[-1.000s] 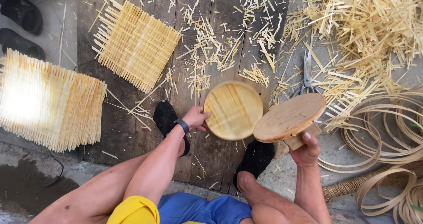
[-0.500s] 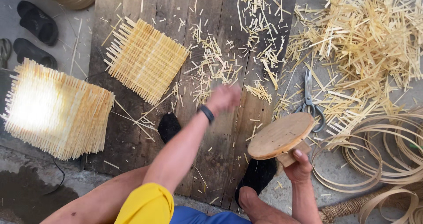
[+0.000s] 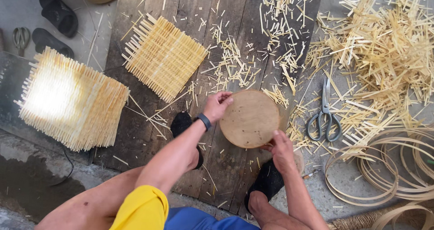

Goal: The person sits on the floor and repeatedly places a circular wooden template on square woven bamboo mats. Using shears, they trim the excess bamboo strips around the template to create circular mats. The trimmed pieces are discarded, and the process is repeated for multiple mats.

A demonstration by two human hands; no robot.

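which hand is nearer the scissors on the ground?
Right. The right hand grips the round wooden disc's lower right edge, just left of the scissors; the left hand holds the far left edge.

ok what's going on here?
A person crouches over a plank floor littered with bamboo offcuts. Both hands grip a round wooden disc: left hand on its upper left edge, right hand at its lower right edge. Two woven bamboo mats lie to the left, one on the planks and one nearer the edge. Scissors sit right of the disc, with a heap of strips above them and bamboo hoops below.
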